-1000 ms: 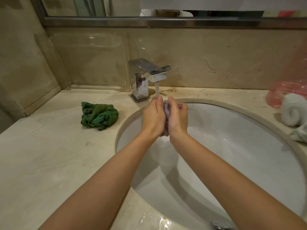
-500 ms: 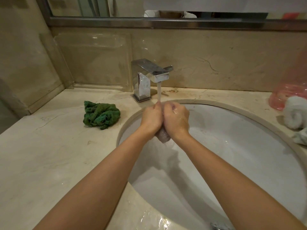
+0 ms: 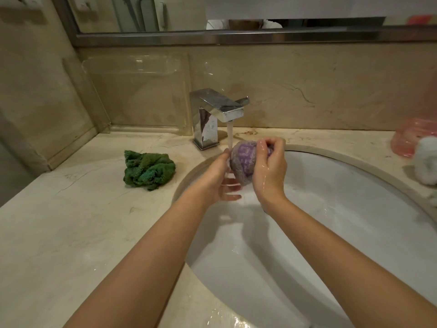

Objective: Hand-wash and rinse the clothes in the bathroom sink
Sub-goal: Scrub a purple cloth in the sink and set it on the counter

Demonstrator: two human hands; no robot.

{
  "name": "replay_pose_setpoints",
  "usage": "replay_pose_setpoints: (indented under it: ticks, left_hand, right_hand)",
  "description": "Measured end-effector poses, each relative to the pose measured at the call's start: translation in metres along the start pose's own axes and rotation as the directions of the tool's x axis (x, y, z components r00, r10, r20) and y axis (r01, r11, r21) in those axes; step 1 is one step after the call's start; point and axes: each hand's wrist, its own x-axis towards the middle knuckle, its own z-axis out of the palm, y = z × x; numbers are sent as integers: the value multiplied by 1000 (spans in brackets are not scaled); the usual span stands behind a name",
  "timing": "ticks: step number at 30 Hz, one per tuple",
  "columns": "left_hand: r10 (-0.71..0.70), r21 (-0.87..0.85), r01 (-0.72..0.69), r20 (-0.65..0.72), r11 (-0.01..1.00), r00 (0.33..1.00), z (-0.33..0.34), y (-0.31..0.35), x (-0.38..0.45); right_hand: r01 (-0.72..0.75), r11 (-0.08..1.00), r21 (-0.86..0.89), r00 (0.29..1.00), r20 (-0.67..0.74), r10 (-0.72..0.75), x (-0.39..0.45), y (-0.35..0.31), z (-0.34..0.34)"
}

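We hold the purple cloth (image 3: 243, 160) bunched into a rounded wad above the back of the sink (image 3: 354, 162), just under the faucet (image 3: 216, 112); the water stream (image 3: 229, 136) falls along the wad's left edge rather than onto its centre. Our right hand (image 3: 269, 166) grips the wad from the right, fingers curled over its top and thumb side wrapped around its flank; our left hand (image 3: 218, 178) sits to the left and slightly below, fingers fairly straight and loosely spread, touching the wad's left side at the fingertip level, with no visible closure around it. The long axis of the wad runs roughly top to bottom, tilted slightly, lower end hanging toward the basin. The right hand is therefore the carrying hand, and the left is the nearer one to the stream; we judge that the rinse step is in progress, and that the next move calls for shifting the wad leftward into the flow or closing the left fingers to squeeze. A green cloth (image 3: 149, 170) lies crumpled on the countertop (image 3: 71, 233), well apart from the sink rim; a white cloth (image 3: 425, 159) lies at the right edge.
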Motion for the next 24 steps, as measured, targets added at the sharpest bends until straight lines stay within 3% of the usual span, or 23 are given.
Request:
replay_pose_setpoints:
  ticks: [3,6,8,11,14,20,22,24]
  left_hand:
    - [-24,-337,51,85,940,996,2,4,-4]
    - [145,-387,-142,-23,911,989,0,6,0]
    - [251,-322,-287,-150,902,956,-2,7,3]
    - [373,-177,-447,-337,877,864,-2,6,5]
    - [471,33,-497,-376,867,798,2,5,0]
    - [569,338,-487,-213,806,794,10,-6,1]
    - [612,406,-504,-202,763,764,12,-8,3]
    - [599,390,-486,-257,782,759,16,-4,-1]
  right_hand:
    - [31,996,82,995,97,-39,-1,-4,-2]
    - [23,1000,-13,978,207,-20,0,-4,2]
    - [-124,992,30,962,249,113,0,-8,4]
    - [-454,861,227,858,371,355,1,-15,4]
    - [-573,785,234,782,441,440,1,-21,5]
    - [-633,699,332,766,397,505,-6,-29,11]
    - [-626,665,407,777,390,494,-5,-34,7]
    - [-565,675,474,825,330,459,2,-25,6]
